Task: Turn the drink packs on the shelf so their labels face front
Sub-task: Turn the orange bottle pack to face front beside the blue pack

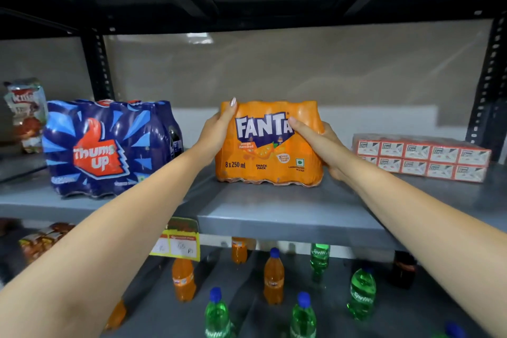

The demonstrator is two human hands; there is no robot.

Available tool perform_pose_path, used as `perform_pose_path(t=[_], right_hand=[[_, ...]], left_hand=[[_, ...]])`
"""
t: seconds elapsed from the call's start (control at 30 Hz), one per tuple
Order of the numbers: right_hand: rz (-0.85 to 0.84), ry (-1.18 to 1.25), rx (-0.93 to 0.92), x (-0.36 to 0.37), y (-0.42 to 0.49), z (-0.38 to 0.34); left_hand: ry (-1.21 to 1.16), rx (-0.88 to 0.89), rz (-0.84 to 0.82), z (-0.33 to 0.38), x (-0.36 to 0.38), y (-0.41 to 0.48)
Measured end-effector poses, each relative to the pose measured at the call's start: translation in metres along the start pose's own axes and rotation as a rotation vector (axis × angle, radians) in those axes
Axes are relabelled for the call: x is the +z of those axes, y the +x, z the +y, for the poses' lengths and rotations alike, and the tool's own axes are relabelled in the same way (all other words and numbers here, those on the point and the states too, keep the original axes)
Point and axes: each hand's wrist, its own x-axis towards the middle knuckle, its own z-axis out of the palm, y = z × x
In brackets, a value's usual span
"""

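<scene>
The orange Fanta pack (pixel 270 145) stood upright on the grey metal shelf (pixel 288 214), near its middle, and its label faced the front; the print read 8 x 250 ml. The left hand (pixel 216 132) was clasped on the left side of the pack, with the fingers curled over the upper corner. The right hand (pixel 319 143) was clasped on the right side, and its thumb lay across the edge of the logo. To the left, well apart, stood the blue Thums Up pack (pixel 107 145), also with the label to the front. To the right, a flat wrapped bundle of red-and-white boxes (pixel 422 158) lay on the same shelf. On the lower shelf stood single orange Fanta bottles (pixel 273 277) and green Sprite bottles (pixel 362 293). A yellow price tag (pixel 178 244) hung from the shelf edge.
</scene>
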Motion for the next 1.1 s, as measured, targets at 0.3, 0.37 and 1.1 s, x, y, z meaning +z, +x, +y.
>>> perform_pose_path(t=[0.3,0.37,1.1], right_hand=[[0.124,-0.015,-0.014,0.023,-0.057,-0.016],[0.129,-0.002,-0.025,0.025,-0.065,-0.018],[0.225,-0.134,-0.069,-0.029,-0.085,-0.044]], left_hand=[[-0.023,0.009,0.064,0.008,-0.018,-0.037],[-0.021,0.002,0.077,0.009,-0.020,-0.044],[0.351,0.819,0.500,0.022,0.008,-0.116]])
